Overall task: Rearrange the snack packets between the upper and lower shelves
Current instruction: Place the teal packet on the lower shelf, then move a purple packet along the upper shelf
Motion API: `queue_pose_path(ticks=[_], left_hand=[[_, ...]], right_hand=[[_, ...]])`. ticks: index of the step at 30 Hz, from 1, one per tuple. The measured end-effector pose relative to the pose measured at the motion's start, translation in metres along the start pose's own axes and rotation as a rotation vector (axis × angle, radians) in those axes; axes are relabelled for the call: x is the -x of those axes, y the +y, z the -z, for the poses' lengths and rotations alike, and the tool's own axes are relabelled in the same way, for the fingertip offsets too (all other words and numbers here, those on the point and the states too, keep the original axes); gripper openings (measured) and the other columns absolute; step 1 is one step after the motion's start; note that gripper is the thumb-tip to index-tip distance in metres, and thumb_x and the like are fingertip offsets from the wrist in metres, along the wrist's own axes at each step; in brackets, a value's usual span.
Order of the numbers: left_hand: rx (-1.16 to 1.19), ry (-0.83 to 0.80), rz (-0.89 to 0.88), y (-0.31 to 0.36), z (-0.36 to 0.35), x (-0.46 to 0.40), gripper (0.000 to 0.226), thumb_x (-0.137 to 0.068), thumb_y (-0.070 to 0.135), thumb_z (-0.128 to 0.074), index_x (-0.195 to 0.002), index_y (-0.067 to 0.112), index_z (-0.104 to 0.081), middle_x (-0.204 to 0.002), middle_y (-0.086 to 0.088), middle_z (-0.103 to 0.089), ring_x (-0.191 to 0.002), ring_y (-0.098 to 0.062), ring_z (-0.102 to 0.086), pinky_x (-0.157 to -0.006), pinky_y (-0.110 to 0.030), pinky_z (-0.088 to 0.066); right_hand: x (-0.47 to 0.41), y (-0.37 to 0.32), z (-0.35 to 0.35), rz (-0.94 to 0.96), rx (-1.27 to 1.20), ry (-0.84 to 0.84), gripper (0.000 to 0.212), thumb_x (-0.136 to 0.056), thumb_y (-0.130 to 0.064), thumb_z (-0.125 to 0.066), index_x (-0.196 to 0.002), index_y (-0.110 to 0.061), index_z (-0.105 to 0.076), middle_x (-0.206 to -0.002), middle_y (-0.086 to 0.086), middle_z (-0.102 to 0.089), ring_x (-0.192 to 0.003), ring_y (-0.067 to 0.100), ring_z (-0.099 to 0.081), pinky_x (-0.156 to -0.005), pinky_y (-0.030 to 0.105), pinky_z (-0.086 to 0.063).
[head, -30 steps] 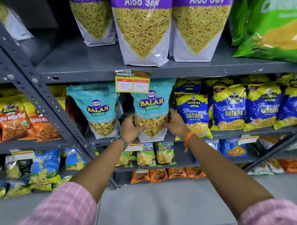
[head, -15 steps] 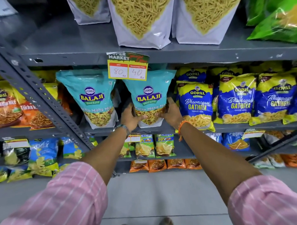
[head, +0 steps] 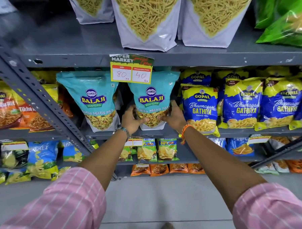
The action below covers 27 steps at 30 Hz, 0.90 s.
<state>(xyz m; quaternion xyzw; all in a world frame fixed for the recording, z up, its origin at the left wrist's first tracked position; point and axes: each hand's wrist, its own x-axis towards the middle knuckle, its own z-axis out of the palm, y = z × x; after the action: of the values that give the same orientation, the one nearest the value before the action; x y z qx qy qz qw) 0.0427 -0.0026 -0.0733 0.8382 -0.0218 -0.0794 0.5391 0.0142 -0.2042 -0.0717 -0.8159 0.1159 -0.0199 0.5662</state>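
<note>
Hands clasp one teal Balaji packet (head: pixel 151 103) from both sides: left hand (head: pixel 132 121) and right hand (head: pixel 173 117) wrapped round its lower part. It stands upright near the front edge of the middle shelf (head: pixel 165 132), just beside a matching packet (head: pixel 95 101), under the price tag (head: pixel 131 69).

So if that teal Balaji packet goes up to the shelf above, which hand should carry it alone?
Probably the right hand: it wraps higher up the teal Balaji packet. The left hand pinches only its lower corner. Both are equally near, so the margin is slim.
</note>
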Motion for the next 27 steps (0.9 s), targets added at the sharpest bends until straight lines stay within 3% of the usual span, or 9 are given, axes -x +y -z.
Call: queue_pose_path(ticks=[5, 8, 11, 13, 16, 20, 22, 25, 27], left_hand=[[0.093, 0.026, -0.022, 0.011, 0.009, 0.023, 0.084, -0.075, -0.003, -0.087, -0.147, 0.003, -0.045, -0.15, -0.017, -0.056, -0.142, -0.032, -0.05, -0.118, -0.053, -0.043], [0.101, 0.112, -0.067, 0.022, 0.022, 0.049, 0.071, -0.079, -0.001, -0.084, -0.142, 0.005, -0.053, -0.145, -0.013, -0.06, -0.135, -0.029, -0.056, -0.116, -0.047, -0.047], [0.12, 0.239, -0.188, 0.034, 0.038, 0.077, 0.046, -0.082, -0.002, -0.08, -0.12, 0.021, -0.066, -0.118, 0.003, -0.07, -0.112, -0.017, -0.068, -0.104, -0.038, -0.058], [0.118, 0.282, -0.331, 0.049, 0.051, 0.092, 0.047, -0.084, -0.002, -0.078, -0.106, 0.038, -0.065, -0.108, 0.012, -0.071, -0.105, -0.009, -0.071, -0.095, -0.027, -0.061], [0.165, 0.378, -0.573, 0.092, 0.081, 0.101, 0.049, -0.085, 0.005, -0.077, -0.1, 0.05, -0.064, -0.102, 0.016, -0.072, -0.097, -0.004, -0.071, -0.086, -0.015, -0.058], [0.27, 0.48, -0.779, 0.166, 0.12, 0.089, 0.028, -0.085, 0.023, -0.073, -0.108, 0.036, -0.065, -0.104, 0.015, -0.071, -0.097, -0.007, -0.07, -0.087, -0.017, -0.054], [0.312, 0.409, -0.769, 0.201, 0.134, 0.077, 0.038, -0.082, 0.032, -0.074, -0.117, 0.031, -0.06, -0.115, 0.01, -0.066, -0.107, -0.004, -0.066, -0.094, -0.016, -0.053], [0.379, 0.232, -0.686, 0.238, 0.144, 0.058, 0.055, -0.078, 0.031, -0.078, -0.124, 0.037, -0.049, -0.132, 0.011, -0.053, -0.123, 0.004, -0.055, -0.113, -0.018, -0.042], [0.347, 0.13, -0.605, 0.25, 0.148, 0.044, 0.062, -0.086, 0.023, -0.078, -0.134, 0.037, -0.042, -0.146, 0.008, -0.046, -0.135, -0.007, -0.048, -0.122, -0.031, -0.036]], right_hand=[[0.015, -0.014, 0.007, 0.003, -0.009, 0.002, 0.083, -0.074, -0.001, -0.087, -0.14, -0.006, -0.038, -0.14, 0.015, -0.059, -0.134, 0.032, -0.055, -0.105, 0.048, -0.053], [0.039, -0.033, 0.013, 0.006, -0.105, 0.102, 0.083, -0.076, 0.003, -0.084, -0.145, -0.004, -0.037, -0.146, 0.017, -0.053, -0.136, 0.034, -0.053, -0.109, 0.048, -0.051], [0.074, -0.066, 0.024, 0.115, -0.229, 0.306, 0.062, -0.082, -0.005, -0.081, -0.135, -0.014, -0.05, -0.138, 0.012, -0.059, -0.127, 0.029, -0.059, -0.092, 0.024, -0.058], [0.095, -0.098, 0.034, 0.255, -0.288, 0.454, 0.046, -0.083, -0.01, -0.082, -0.121, -0.022, -0.058, -0.121, 0.003, -0.067, -0.113, 0.023, -0.068, -0.077, 0.012, -0.057], [0.117, -0.162, 0.051, 0.468, -0.379, 0.562, 0.035, -0.081, -0.019, -0.082, -0.103, -0.038, -0.062, -0.104, -0.007, -0.071, -0.097, 0.014, -0.071, -0.076, 0.016, -0.057], [0.12, -0.234, 0.067, 0.607, -0.351, 0.568, 0.033, -0.079, -0.037, -0.08, -0.104, -0.042, -0.06, -0.109, -0.012, -0.072, -0.102, 0.006, -0.069, -0.086, 0.022, -0.059], [0.112, -0.254, 0.065, 0.614, -0.29, 0.553, 0.037, -0.081, -0.036, -0.079, -0.112, -0.038, -0.058, -0.119, -0.003, -0.068, -0.109, 0.008, -0.066, -0.097, 0.032, -0.057], [0.099, -0.269, 0.059, 0.582, -0.2, 0.556, 0.052, -0.086, -0.021, -0.08, -0.131, -0.012, -0.056, -0.13, 0.007, -0.062, -0.119, 0.021, -0.061, -0.108, 0.046, -0.052], [0.089, -0.274, 0.056, 0.56, -0.121, 0.55, 0.057, -0.086, -0.018, -0.079, -0.135, -0.004, -0.054, -0.133, 0.011, -0.061, -0.124, 0.026, -0.06, -0.109, 0.051, -0.048]])
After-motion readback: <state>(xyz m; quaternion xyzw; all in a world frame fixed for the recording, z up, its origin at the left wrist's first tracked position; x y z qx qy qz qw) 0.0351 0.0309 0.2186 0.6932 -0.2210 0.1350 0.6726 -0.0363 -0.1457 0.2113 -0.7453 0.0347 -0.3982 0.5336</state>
